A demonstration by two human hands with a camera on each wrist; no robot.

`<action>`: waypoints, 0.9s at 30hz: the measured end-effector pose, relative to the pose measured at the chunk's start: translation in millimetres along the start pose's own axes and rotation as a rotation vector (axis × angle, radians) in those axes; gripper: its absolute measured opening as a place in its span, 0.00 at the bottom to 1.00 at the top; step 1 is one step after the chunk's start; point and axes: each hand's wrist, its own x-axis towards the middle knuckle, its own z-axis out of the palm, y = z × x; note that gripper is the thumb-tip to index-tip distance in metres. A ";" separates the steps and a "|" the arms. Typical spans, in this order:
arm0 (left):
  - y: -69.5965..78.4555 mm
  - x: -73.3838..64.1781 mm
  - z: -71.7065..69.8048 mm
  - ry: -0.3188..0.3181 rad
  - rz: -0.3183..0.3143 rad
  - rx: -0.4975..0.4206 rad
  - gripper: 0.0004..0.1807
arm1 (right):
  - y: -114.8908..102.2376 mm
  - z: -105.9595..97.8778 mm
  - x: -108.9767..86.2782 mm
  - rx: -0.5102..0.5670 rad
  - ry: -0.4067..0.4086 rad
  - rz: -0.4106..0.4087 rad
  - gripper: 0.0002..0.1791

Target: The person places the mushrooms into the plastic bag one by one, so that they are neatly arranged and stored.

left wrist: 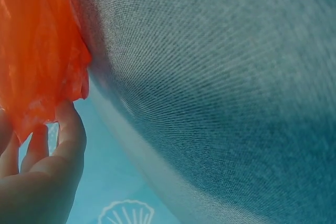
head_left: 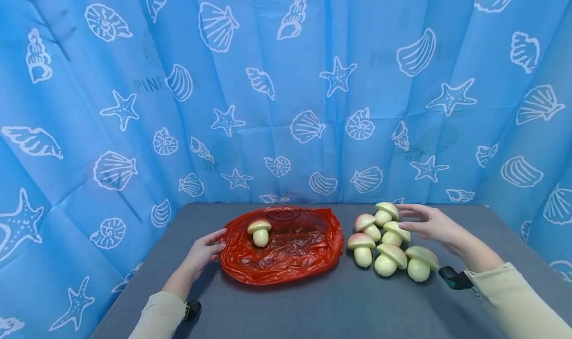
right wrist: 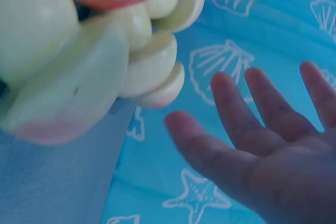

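Glossy pale-green mushroom shapes (head_left: 390, 260) are being seen beside a crinkled red plastic bag (head_left: 304, 247) pinched by the left grip (head_left: 201, 254); apparently, one is being reached for by the spread, empty right grip (head_left: 431, 227), finger-curling being called for.

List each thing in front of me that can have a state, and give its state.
Red bag: spread on the table, crinkled.
Lone mushroom: whole, within the bag's outline; inside or on top, cannot tell.
Six mushrooms: whole, clustered right of the bag.
Left hand: holding the bag's left edge.
Right hand: open, empty, by the cluster.
Curtain: hanging, lightly folded.
Table: partly covered.
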 end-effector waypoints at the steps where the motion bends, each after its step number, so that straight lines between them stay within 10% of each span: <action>1: -0.2 0.2 0.0 0.004 -0.004 0.000 0.26 | 2.1 -2.1 -1.3 -0.002 -0.010 0.009 0.39; 27: -1.8 -0.9 0.5 0.015 -0.007 -0.006 0.26 | 77.0 -20.9 -15.0 0.194 -0.274 0.160 0.39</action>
